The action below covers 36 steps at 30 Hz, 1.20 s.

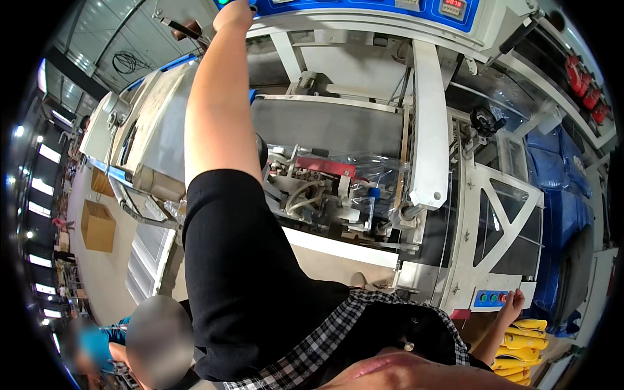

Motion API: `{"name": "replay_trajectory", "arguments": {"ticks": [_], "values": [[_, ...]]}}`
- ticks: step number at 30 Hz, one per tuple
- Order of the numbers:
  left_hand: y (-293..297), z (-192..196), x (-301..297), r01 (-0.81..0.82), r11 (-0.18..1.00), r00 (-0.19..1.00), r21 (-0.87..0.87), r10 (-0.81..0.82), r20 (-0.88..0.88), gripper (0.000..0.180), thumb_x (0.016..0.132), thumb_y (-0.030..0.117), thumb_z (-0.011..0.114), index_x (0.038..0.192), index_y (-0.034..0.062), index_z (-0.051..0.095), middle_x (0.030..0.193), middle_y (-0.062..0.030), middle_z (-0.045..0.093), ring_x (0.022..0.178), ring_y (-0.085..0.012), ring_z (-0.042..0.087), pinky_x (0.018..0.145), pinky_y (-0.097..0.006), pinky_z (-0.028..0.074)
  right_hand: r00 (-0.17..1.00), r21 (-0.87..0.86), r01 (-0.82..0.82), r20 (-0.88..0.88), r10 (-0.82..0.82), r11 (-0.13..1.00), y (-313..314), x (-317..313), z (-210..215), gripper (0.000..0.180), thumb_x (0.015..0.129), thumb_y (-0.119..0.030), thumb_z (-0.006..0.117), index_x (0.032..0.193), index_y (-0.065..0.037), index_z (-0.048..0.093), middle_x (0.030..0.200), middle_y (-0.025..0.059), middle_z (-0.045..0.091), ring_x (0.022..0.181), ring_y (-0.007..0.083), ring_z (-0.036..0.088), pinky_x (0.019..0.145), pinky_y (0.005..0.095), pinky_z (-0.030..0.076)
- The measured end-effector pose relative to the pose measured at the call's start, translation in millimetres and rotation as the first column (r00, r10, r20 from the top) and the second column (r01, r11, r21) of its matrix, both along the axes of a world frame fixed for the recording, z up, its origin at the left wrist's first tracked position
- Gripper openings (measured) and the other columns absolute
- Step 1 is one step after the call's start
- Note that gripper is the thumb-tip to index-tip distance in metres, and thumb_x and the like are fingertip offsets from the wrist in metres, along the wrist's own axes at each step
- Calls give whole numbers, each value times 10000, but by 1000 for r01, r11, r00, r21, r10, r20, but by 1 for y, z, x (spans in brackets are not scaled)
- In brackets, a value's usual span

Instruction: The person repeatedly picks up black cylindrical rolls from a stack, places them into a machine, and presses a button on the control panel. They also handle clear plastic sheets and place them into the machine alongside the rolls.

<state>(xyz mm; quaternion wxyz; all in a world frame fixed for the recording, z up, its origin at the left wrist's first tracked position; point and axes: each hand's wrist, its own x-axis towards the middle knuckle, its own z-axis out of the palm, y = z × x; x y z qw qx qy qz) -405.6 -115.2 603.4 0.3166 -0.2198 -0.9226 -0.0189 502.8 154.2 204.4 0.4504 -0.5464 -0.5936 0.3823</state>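
My left arm, in a black sleeve, stretches up to the blue control panel (pixel 426 14) at the top. My left hand (pixel 234 16) is at the panel's left end beside a lit green button (pixel 223 2); the frame edge and the hand itself hide its fingers. At lower right, my right hand (pixel 512 305) is raised next to a small blue button box (pixel 489 298) with green buttons and a red one. Its fingers are loosely bent and somewhat apart, with nothing seen in them. Whether it touches the red button cannot be made out.
Before me stands a white machine with a dark conveyor belt (pixel 325 123), a red bar (pixel 325 166), clear film (pixel 377 169) and a white upright arm (pixel 429 123). Yellow packages (pixel 522 344) and blue wrapped bundles (pixel 549 169) are at right. A cardboard box (pixel 97 225) and co-workers are left.
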Motion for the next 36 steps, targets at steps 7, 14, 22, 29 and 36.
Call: {"name": "replay_trajectory", "arguments": {"ticks": [7,14,22,29,36], "values": [[5,-8,36,63,997,993,-53,-68,-93,309,812,323,597,1052,140,665,1116,-127,657,1040,-331,621,832,-435,516,981,21,-192,14,192,981,9,-37,15,179,930,-82,577,1094,-26,532,963,3,550,819,55,501,696,163,400],[-94,11,171,318,909,945,268,-281,-166,367,722,299,689,984,42,675,967,-199,647,930,-330,630,773,-433,496,949,136,-316,33,315,939,29,-94,48,198,933,-80,570,1106,12,539,975,44,589,894,95,549,830,219,433],[-271,-167,410,178,958,982,223,-159,-103,345,779,211,674,1103,99,639,962,-107,632,840,-262,600,779,-362,483,782,291,-584,-50,622,758,56,-157,61,230,911,-38,587,1130,11,536,955,49,587,868,94,541,785,220,426],[-341,-379,728,-590,807,648,30,452,613,621,719,305,749,1230,37,520,1204,-226,538,1130,-378,514,965,-430,423,579,323,-733,-165,799,598,69,-153,55,225,899,-49,614,1104,3,539,883,10,545,795,77,498,737,202,405],[-348,-455,910,-942,336,224,-27,684,694,904,693,438,760,1386,23,353,1347,-215,456,1242,-373,442,1010,-455,395,420,284,-838,-210,883,467,51,-149,66,223,901,-53,610,1100,4,526,892,9,529,791,64,481,722,186,393]]}}
